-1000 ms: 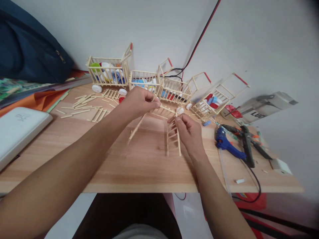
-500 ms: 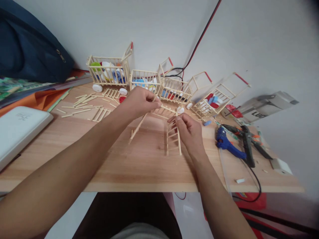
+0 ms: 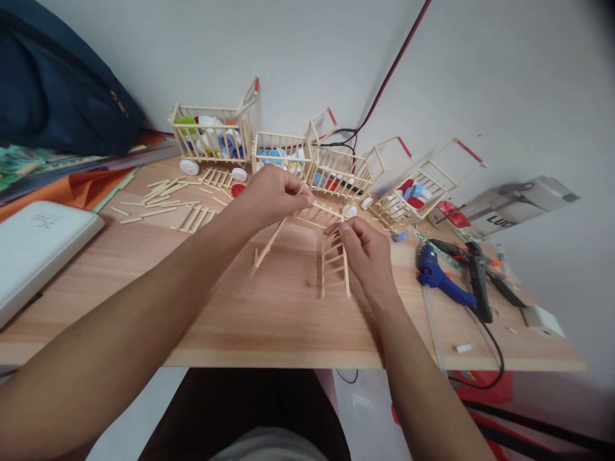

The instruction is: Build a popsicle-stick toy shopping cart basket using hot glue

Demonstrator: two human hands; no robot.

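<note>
In front of both hands, nearest the wearer: bare front strip of wooden table (image 3: 288, 333). Well left of left hand, alongside forearm: white device (image 3: 43, 256). Between this strip and the hands: stick frame (image 3: 309, 222), three-sided, open side toward the wearer. Right panel (image 3: 346, 272), ladder-like: long axis running from right hand (image 3: 369, 253) toward the wearer, roughly square to table edge, near end free. Left panel (image 3: 271, 243), seen nearly edge-on: long axis slanting from left hand (image 3: 273, 195) toward the wearer and outward to the left. Far section: crosswise, between the two hands.

Right hand: grasping far end of right panel between thumb and fingers. Left hand: pinching frame at far end of left panel. Frame fully seated on table or partly lifted: cannot tell.

Right of right hand, well apart: blue tool (image 3: 435, 272). Left of left hand, beyond forearm: small ladder panel (image 3: 195, 219), then loose sticks (image 3: 161, 198). Beyond both hands: four stick carts (image 3: 312, 160), red-tipped handles raised, coloured caps (image 3: 187, 125) inside leftmost.
</note>
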